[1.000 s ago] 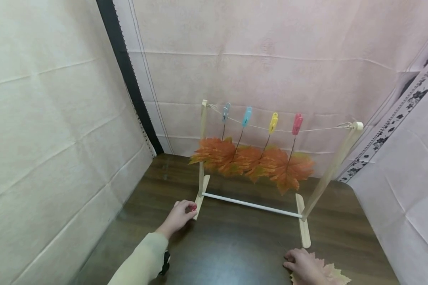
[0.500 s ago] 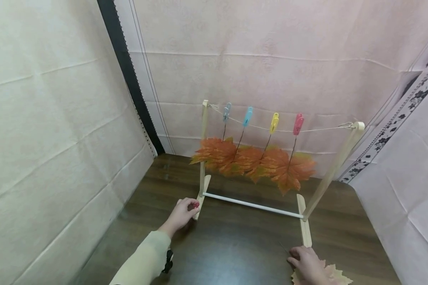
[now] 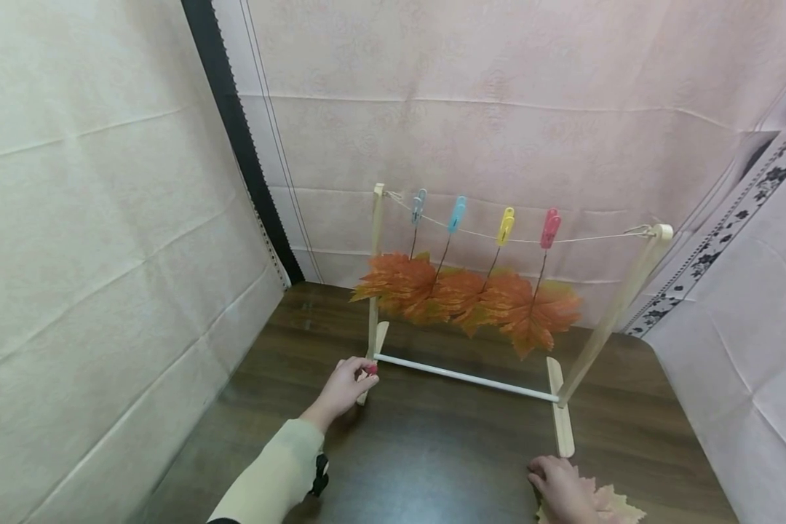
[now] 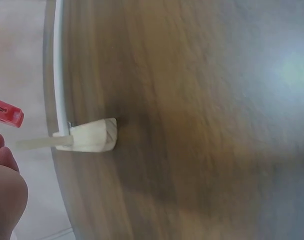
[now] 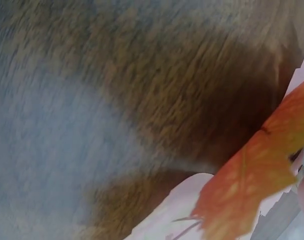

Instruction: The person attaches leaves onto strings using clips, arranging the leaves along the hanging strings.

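My left hand (image 3: 340, 389) pinches a red clothespin (image 3: 370, 370) close beside the left foot of a wooden rack; the left wrist view shows the clothespin (image 4: 6, 112) with its metal spring. At the lower right, my right hand (image 3: 563, 489) grips a maple leaf (image 3: 618, 503) whose pale side faces up in the head view. Seen from the right wrist, the leaf (image 5: 252, 185) shows an orange face beside pale pink lobes, and only a bit of a finger is visible. Fingers partly hide the right hand's hold on it.
Orange maple leaves (image 3: 530, 313) hang by their stems from clothespins on a string (image 3: 589, 239) between two wooden posts (image 3: 616, 316). A white rod (image 3: 465, 376) joins the rack's feet. Pale cloth walls (image 3: 105, 255) enclose the brown table (image 3: 432, 451).
My left hand has shifted slightly right and up with the red clothespin, toward the rack's left post. My right hand has barely moved; the thin stem beyond its fingers no longer shows.
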{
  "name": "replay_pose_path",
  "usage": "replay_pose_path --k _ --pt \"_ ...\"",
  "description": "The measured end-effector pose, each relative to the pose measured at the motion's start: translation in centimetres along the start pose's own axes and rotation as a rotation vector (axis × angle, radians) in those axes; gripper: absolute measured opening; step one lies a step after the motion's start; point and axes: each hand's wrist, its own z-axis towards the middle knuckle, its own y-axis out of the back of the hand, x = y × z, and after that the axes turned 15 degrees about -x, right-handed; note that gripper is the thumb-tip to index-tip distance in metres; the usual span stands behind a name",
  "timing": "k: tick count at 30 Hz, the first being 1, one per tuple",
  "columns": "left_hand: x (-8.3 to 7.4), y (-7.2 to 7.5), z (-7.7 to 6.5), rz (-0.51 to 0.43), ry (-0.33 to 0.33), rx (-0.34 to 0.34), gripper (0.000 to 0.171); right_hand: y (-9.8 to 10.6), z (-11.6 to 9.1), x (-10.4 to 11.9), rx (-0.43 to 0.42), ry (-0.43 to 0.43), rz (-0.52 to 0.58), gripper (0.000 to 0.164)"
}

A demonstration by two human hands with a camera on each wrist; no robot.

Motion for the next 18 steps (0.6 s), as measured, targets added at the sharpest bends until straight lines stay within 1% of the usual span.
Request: replay_pose_path --k 4,8,11,13,15,18 --pt "-0.8 -0.5 0.4 -0.014 -0.025 0.007 0.019 -0.1 -0.2 -0.3 -0.002 0.006 -0.020 0.010" --pt "-1.3 -0.8 0.6 -0.020 -0.042 0.002 0.021 0.1 -0.5 -0.6 0.023 -0.018 -0.063 0.010" --pt "-1.8 -1.1 0.7 -0.019 -0.039 0.010 0.020 0.4 -0.7 -0.5 0.034 -0.005 -0.080 0.011" --pt "-2.2 -1.2 0.8 -0.026 -0.035 0.023 0.018 0.6 -0.8 -0.3 0.025 0.006 -0.088 0.012" --pt "-2.8 -1.4 0.9 -0.034 -0.030 0.032 0.017 0.6 -0.6 -0.1 -0.001 0.018 -0.058 0.012" --pt "-3.7 -1.7 1.4 -0.066 -0.030 0.024 0.018 0.8 0.2 0.4 -0.038 0.031 -0.005 0.009"
